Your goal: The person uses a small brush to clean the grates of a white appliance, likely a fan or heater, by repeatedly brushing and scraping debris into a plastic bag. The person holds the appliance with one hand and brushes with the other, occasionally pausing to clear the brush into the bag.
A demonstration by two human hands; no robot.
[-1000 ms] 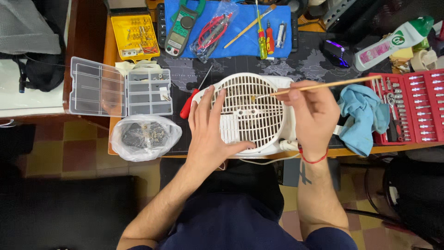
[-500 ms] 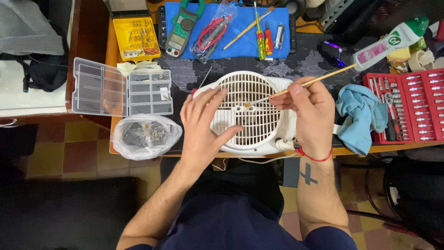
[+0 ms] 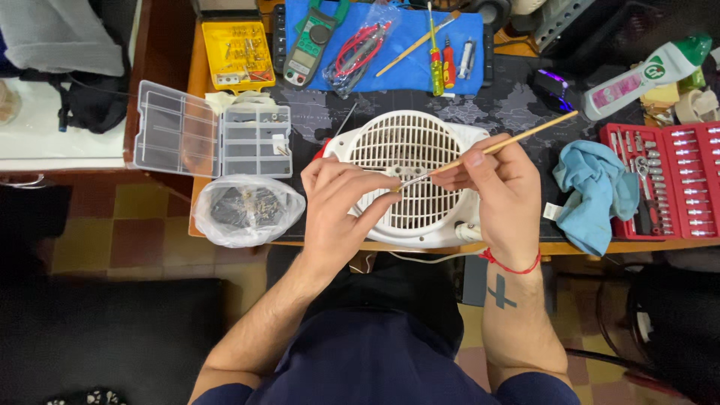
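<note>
A white fan heater with a round slotted grille [image 3: 411, 146] lies face up at the table's near edge. My left hand [image 3: 337, 206] rests on its left side, fingers spread over the grille and steadying it. My right hand [image 3: 499, 191] pinches a thin wooden-handled brush [image 3: 517, 139]. The brush's tip touches the grille near its centre, close to my left fingertips. The handle points up and to the right.
An open clear parts organizer [image 3: 214, 139] and a plastic bag of small parts [image 3: 247, 210] lie to the left. A blue cloth [image 3: 596, 191] and red socket set [image 3: 671, 180] lie to the right. A blue mat with a clamp meter [image 3: 315, 37] and screwdrivers sits behind.
My left hand has slid a little to the right over the grille. The brush handle has tilted steeper, and its tip has moved toward the grille's centre.
</note>
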